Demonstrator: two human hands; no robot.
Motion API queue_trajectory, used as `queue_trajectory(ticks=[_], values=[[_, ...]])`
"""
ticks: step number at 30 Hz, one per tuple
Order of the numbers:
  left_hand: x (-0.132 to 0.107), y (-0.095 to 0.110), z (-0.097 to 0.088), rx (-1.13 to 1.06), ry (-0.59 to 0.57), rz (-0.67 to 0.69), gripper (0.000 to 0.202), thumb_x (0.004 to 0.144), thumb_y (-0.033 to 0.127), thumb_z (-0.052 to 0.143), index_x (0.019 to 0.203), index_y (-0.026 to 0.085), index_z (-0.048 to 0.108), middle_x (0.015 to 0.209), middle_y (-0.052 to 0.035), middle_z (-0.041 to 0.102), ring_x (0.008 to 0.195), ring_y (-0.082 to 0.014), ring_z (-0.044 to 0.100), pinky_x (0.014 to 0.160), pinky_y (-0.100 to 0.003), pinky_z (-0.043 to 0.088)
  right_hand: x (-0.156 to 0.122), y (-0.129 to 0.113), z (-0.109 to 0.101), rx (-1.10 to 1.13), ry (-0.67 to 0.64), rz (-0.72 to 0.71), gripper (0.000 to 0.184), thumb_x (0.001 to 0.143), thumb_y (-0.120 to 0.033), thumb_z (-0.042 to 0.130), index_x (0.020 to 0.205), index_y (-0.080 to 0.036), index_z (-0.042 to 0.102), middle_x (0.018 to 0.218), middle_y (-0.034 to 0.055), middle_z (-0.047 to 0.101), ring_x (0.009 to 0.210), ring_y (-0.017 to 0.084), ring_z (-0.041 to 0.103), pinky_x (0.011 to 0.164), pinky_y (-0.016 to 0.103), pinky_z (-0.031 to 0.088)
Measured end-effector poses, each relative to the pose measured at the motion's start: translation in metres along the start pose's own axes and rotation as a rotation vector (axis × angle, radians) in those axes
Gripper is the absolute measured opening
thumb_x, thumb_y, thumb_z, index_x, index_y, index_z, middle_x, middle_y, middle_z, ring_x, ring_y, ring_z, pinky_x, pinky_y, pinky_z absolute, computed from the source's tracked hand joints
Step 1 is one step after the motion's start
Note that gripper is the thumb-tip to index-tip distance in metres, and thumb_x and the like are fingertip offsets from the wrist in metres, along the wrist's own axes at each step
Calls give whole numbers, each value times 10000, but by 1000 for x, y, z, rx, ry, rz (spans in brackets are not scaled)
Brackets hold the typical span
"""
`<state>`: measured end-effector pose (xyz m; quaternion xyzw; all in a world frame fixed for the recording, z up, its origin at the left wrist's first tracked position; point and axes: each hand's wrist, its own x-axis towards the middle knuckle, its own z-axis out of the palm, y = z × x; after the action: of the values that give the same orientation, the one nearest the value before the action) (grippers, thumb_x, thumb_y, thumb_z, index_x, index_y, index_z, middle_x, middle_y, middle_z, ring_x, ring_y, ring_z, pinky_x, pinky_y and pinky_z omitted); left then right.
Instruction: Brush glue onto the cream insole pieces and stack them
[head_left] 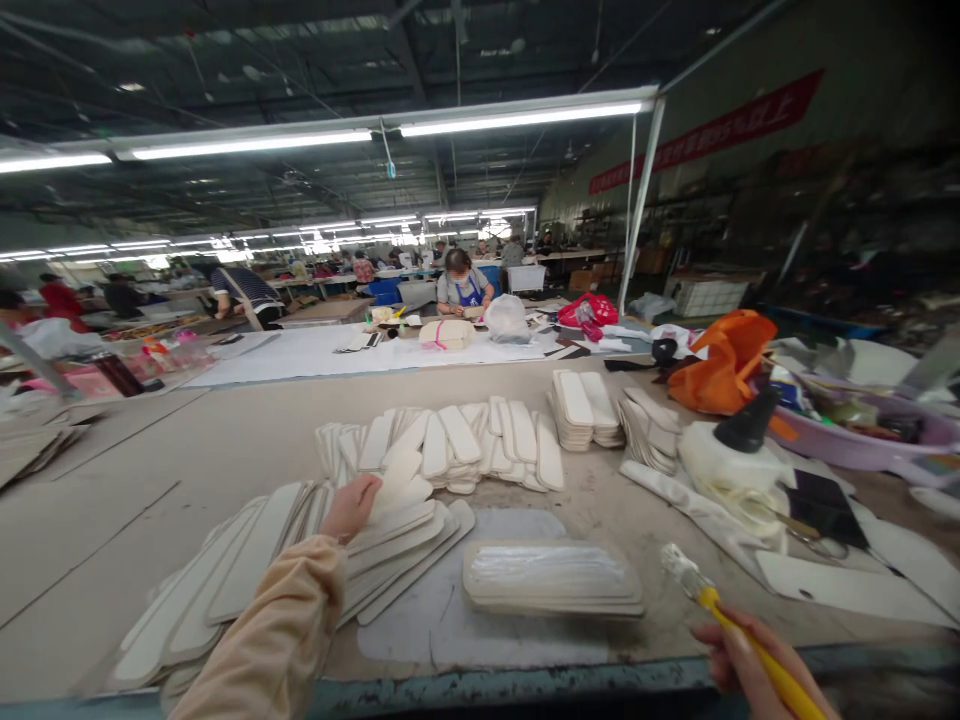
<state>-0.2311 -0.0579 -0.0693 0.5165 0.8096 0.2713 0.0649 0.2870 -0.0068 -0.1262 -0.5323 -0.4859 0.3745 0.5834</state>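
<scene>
My left hand (351, 508), in a beige sleeve, holds a cream insole-shaped piece (399, 482) by its end above a fanned row of long cream strips (270, 570). My right hand (750, 665) at the lower right grips a yellow-handled brush (720, 605), its bristles pointing up and left. Between the hands lies a short stack of cream pieces (551, 580) with a wet, shiny top, resting on a grey smeared patch of the table (150, 450).
More cream pieces lie fanned (457, 440) and stacked (585, 408) further back. A white glue bottle with a black cap (739, 450), scissors, an orange bag (724, 365) and a pink basin (862, 440) crowd the right. Seated workers sit at far tables.
</scene>
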Motion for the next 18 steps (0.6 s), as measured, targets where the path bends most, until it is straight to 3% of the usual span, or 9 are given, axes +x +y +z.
queue_trajectory(ticks=[2,4,5,8,10,12,14,16,18], values=[[-8,26,-11,-5,115,15,406,873,465,268,891,196,572,839,-72,641,809,-230,578,758,-337,433,-9,-16,10,19,-36,-35,453,760,-520,700,1099,-225,641,921,92,697,623,200,595,540,307,535],[-25,61,-16,-31,158,74,369,882,477,301,931,217,558,829,-43,636,771,-213,579,726,-316,436,-17,-33,25,58,-66,-63,367,801,-503,670,1032,-219,638,913,81,690,653,186,599,604,291,535],[-36,80,-15,-61,152,167,339,881,470,333,897,225,567,813,-35,640,761,-208,587,715,-307,441,-20,-41,33,69,-89,-75,326,805,-498,668,967,-217,634,918,82,687,682,192,614,641,295,541],[-79,134,4,-158,-68,416,290,900,403,359,821,249,591,721,-16,633,668,-185,584,649,-289,450,-33,-55,55,165,-226,-98,306,826,-512,628,920,-231,553,1003,95,675,847,237,659,745,334,550],[-107,159,28,-215,-238,479,295,919,368,343,820,258,598,718,-26,635,671,-185,587,648,-295,454,-42,-57,64,206,-368,-129,303,834,-504,613,941,-241,505,993,81,667,843,236,657,732,338,548],[-128,172,53,-279,-364,488,294,927,362,342,836,264,604,735,-36,643,680,-189,587,656,-306,449,-50,-56,66,134,-514,-156,252,838,-440,636,893,-243,489,819,20,648,684,184,625,614,275,526],[-140,176,73,-365,-435,455,293,928,370,351,840,262,609,764,-45,651,701,-193,581,662,-314,437,-54,-51,65,14,-574,-168,233,838,-361,663,796,-236,471,664,-35,585,552,132,553,510,212,467],[-148,173,84,-468,-495,390,283,916,399,394,817,248,612,758,-40,640,693,-185,558,646,-305,417,-53,-46,63,-57,-523,-166,278,834,-332,676,727,-228,442,644,-45,581,529,114,529,494,192,448],[-154,164,90,-578,-627,324,289,879,461,468,800,227,616,717,-23,604,652,-162,506,593,-282,379,-50,-40,59,-64,-405,-141,303,810,-356,697,730,-227,435,674,-39,596,546,117,532,505,193,449]])
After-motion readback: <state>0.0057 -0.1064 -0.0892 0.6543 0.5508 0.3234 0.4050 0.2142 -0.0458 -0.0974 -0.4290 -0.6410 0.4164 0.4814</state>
